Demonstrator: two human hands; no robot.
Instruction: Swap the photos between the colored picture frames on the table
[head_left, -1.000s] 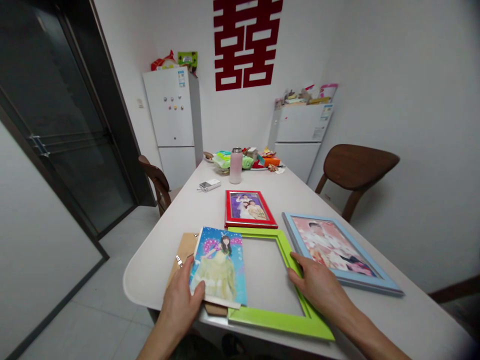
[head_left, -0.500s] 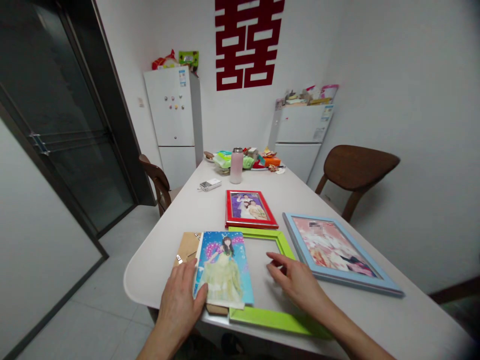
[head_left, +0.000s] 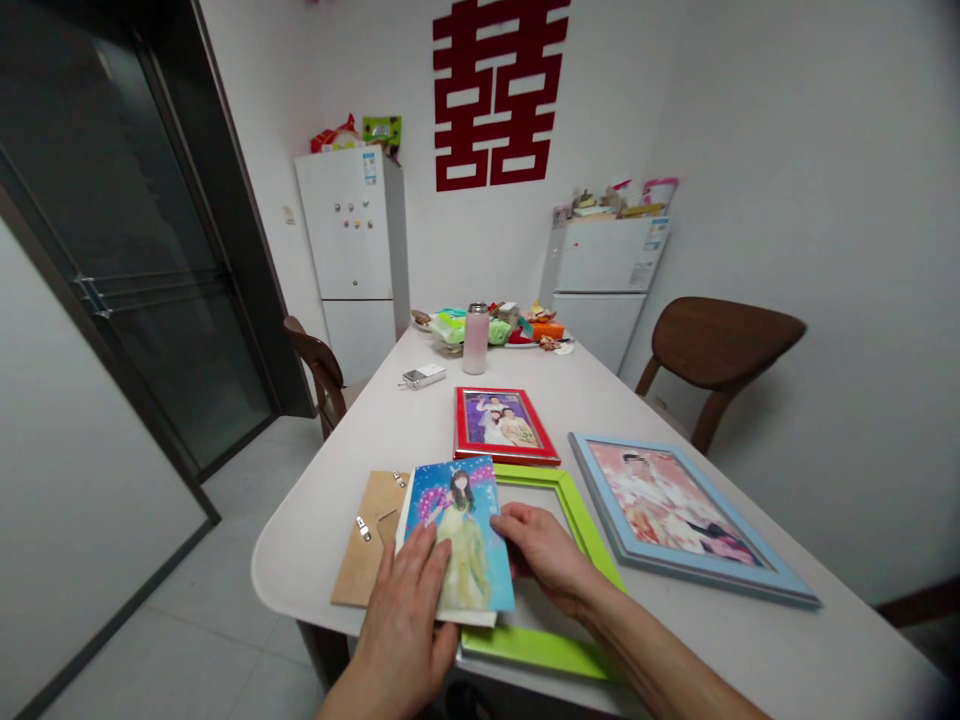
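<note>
A photo [head_left: 466,560] of a figure in a pale green gown on a blue background lies slightly tilted over a white sheet [head_left: 469,617]. It overlaps the left side of a green picture frame [head_left: 547,655]. My left hand [head_left: 412,590] rests on the photo's left part, fingers stretched out and lying flat. The photo's right edge is pinched by my right hand [head_left: 544,555], whose thumb is on top and whose other fingers are partly hidden. Under the photo's left side sticks out a brown backing board [head_left: 356,570] with metal clips.
Beyond the green frame lies a red framed photo [head_left: 469,452]; to its right, a light blue framed photo [head_left: 637,550]. Farther back are a small white device [head_left: 424,376], a pink bottle [head_left: 475,342] and assorted packets [head_left: 450,330]. Wooden chairs [head_left: 724,345] stand beside the table.
My right hand has moved left and taken hold of the photo's right edge. My left hand has slid right onto the photo, which has shifted and tilted, uncovering more of the backing board.
</note>
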